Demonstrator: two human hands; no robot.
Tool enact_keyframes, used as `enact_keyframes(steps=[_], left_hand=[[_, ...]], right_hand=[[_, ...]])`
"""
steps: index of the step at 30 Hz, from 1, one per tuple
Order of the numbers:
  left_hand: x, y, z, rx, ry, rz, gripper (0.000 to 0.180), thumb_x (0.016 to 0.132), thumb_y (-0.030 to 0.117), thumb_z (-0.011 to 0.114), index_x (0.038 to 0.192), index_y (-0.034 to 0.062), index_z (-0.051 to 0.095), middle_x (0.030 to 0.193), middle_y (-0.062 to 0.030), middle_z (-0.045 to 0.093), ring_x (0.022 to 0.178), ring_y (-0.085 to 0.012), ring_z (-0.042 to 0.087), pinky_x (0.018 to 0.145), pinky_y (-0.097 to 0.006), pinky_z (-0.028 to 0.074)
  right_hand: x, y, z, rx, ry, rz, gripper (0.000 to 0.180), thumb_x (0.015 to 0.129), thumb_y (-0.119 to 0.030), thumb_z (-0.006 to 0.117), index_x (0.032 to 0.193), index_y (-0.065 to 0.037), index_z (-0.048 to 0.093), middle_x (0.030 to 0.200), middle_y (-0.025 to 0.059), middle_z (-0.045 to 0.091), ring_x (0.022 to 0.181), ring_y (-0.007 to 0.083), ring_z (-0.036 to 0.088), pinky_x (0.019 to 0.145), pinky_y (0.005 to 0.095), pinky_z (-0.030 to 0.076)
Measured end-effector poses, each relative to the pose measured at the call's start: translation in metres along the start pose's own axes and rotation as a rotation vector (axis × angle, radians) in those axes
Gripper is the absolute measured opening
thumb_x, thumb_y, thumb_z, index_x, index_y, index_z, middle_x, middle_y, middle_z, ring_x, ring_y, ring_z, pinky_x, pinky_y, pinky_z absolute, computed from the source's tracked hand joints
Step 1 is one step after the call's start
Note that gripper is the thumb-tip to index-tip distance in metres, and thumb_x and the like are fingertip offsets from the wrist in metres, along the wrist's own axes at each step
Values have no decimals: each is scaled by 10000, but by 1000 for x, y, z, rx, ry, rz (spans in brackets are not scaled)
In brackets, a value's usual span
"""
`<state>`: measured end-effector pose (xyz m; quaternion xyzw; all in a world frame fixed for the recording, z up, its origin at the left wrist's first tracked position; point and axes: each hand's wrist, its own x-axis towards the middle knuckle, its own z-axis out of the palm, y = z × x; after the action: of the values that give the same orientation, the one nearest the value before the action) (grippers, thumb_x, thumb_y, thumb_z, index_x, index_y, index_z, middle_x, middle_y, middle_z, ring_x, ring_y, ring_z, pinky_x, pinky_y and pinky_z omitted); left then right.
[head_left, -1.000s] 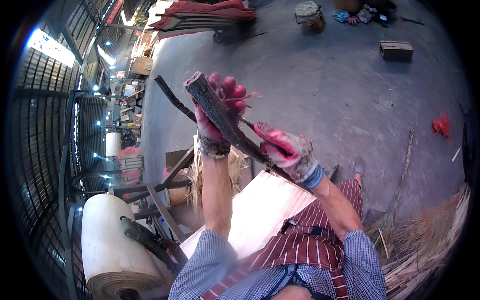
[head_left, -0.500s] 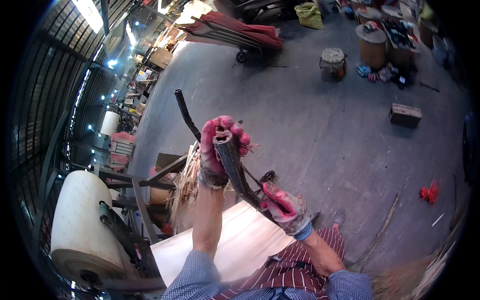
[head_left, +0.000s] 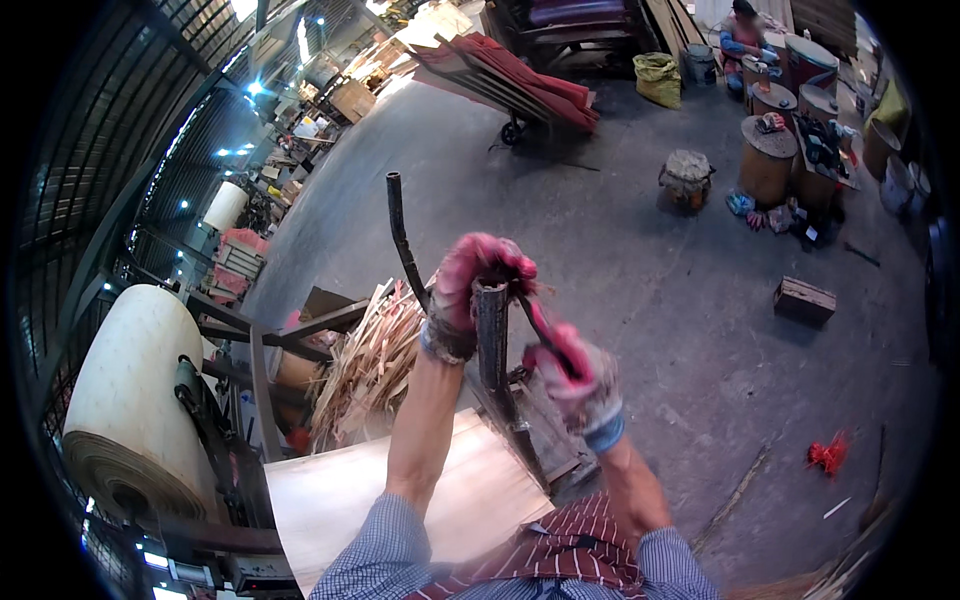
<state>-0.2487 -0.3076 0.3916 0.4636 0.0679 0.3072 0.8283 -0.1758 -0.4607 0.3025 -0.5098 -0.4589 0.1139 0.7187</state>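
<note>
A dark, worn metal tube stands up in front of me, its open end at the top. My left hand, in a red-and-white work glove, is closed at that end, its fingers curled over behind it. From beside the tube's top a thin dark strip runs down to my right hand. That hand, gloved alike and slightly blurred, is closed around the strip. Left of my left hand rises a second bent dark tube. Below lies a pale wood veneer sheet.
At left sits a large pale roll on a metal frame. Veneer scraps are heaped beside it. A cart with red sheets, a covered stool, a wooden block and red string stand about. Another person is far right.
The tube now stands more upright in view. My right hand has risen from low on the tube to beside its upper part, with the strip showing between my hands. The view has shifted.
</note>
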Motion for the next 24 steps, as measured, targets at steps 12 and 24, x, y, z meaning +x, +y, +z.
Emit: enact_keyframes(steps=[12,24], left_hand=[[16,21,16,278,104,-71,243,980,306,605,1031,70,573,850,-47,573,774,-211,627,642,-377,568],[5,0,-71,111,419,-61,406,955,515,588,780,158,509,588,44,402,436,-100,352,391,-281,297]], right_hand=[[-29,-8,3,-13,29,132,234,872,-58,634,1095,-28,697,861,75,729,713,144,706,650,270,556],[-81,-21,-11,667,113,761,532,910,-25,515,1439,-75,492,803,107,673,433,28,407,414,188,338]])
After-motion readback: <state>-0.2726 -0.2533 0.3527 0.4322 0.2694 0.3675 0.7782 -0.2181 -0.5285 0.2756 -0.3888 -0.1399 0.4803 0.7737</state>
